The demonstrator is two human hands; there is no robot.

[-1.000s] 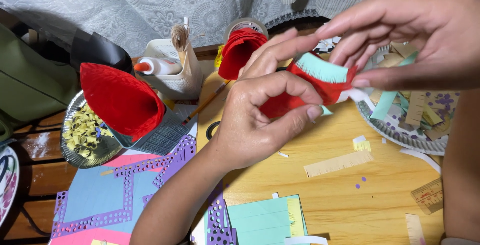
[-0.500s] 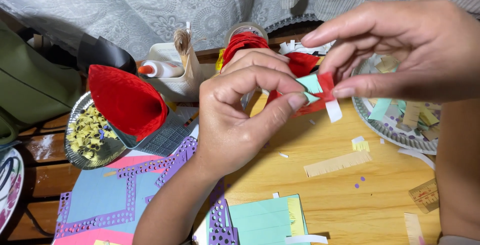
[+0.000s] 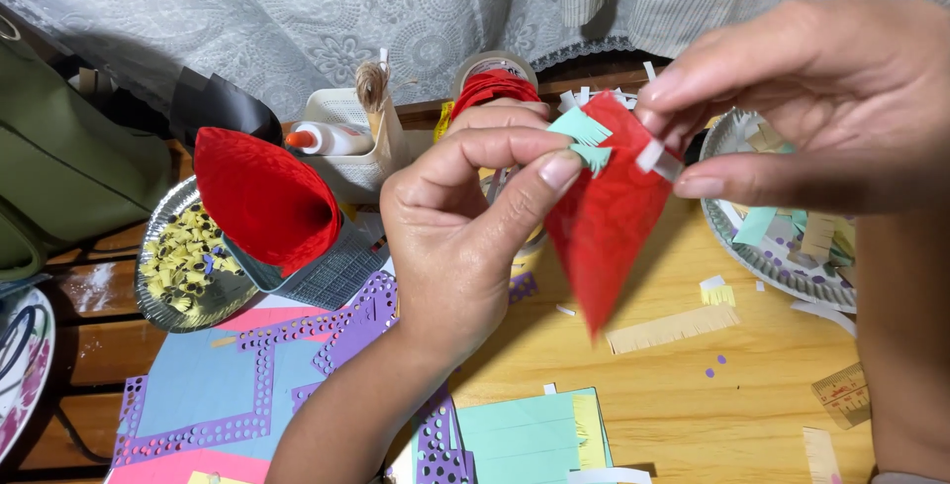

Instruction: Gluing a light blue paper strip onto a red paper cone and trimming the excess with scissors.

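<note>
Pinching a red paper cone (image 3: 604, 217) between both hands above the wooden table (image 3: 683, 405).

The left hand (image 3: 465, 217) grips the cone's upper edge where a teal fringed strip (image 3: 584, 138) sits; the right hand (image 3: 802, 108) closes on the rim and a small white tab (image 3: 655, 155). The cone looks light, thin and easily creased, so it is probably best held gently by the rim, never squeezed across its body.

Wooden table (image 3: 693, 415), white lace curtain (image 3: 327, 9) behind, warm light

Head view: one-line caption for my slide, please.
Left hand and right hand hold a red paper cone with teal fringe above a cluttered craft table.
</note>
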